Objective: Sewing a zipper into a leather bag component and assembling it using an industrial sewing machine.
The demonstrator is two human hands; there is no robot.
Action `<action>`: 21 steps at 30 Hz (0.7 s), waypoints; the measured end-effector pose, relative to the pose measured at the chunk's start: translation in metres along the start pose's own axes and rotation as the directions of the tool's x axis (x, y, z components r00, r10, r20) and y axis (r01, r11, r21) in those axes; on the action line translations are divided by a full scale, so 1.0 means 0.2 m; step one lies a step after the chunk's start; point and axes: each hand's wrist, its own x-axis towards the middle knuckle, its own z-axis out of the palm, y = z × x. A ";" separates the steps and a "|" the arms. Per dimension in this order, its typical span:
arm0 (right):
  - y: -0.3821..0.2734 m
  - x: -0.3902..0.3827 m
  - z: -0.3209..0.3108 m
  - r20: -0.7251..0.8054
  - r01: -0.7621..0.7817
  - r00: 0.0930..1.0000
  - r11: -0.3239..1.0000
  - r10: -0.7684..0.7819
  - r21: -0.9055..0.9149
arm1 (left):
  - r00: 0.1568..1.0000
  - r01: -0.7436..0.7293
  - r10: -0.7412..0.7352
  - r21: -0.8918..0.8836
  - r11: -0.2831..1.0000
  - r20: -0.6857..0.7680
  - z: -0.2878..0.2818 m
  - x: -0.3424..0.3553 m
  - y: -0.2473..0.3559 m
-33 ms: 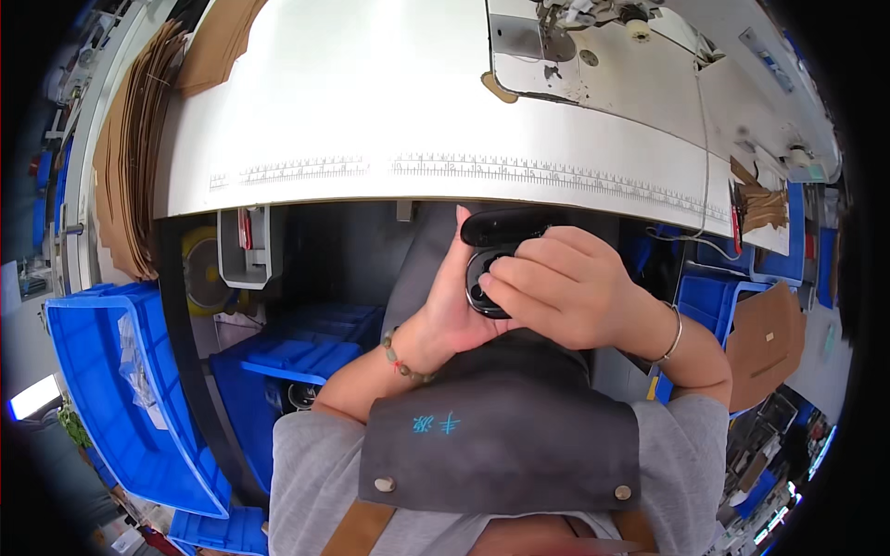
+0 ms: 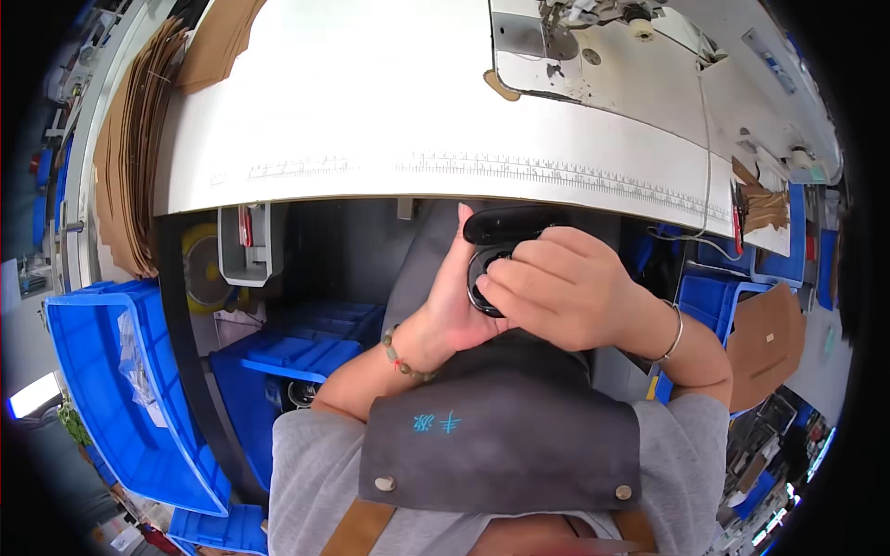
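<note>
Between the broad white flat worktop [image 2: 371, 102] and my dark grey bib apron [image 2: 501, 468], almost nothing has shifted since the earlier picture, so the handling seems to be at the same point. My bare right hand [image 2: 561, 289] bends its fingertips to the round opening of a glossy black hinged case [image 2: 505, 225], lid raised, whether gripping anything there I cannot tell, while my bare left hand [image 2: 454, 301] curls round its side, near the worktop's edge. I make out no brand on it, only blue characters [image 2: 436, 424] on the apron and fine dark ruler marks [image 2: 575, 177] along the worktop.
</note>
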 end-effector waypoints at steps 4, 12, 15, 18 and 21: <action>-0.02 0.00 0.02 0.043 0.108 0.993 0.994 -0.108 0.013 | 0.992 -0.074 0.084 0.104 0.992 -0.098 0.06 -0.02 -0.01; -0.04 -0.01 0.00 0.081 0.100 0.992 0.995 -0.101 0.012 | 0.986 -0.077 0.101 0.175 0.982 -0.136 0.11 0.00 -0.01; -0.04 -0.01 -0.02 0.102 0.092 0.991 0.996 -0.092 0.000 | 0.979 -0.074 0.108 0.194 0.978 -0.171 0.13 0.00 0.00; -0.02 0.00 -0.06 0.090 0.048 0.995 0.999 -0.049 0.015 | 0.989 -0.064 0.085 0.177 0.982 -0.117 0.09 0.00 0.02; -0.01 -0.01 -0.08 0.068 -0.030 0.997 1.000 0.029 0.010 | 0.992 -0.040 0.062 0.186 0.982 -0.114 0.14 -0.01 0.04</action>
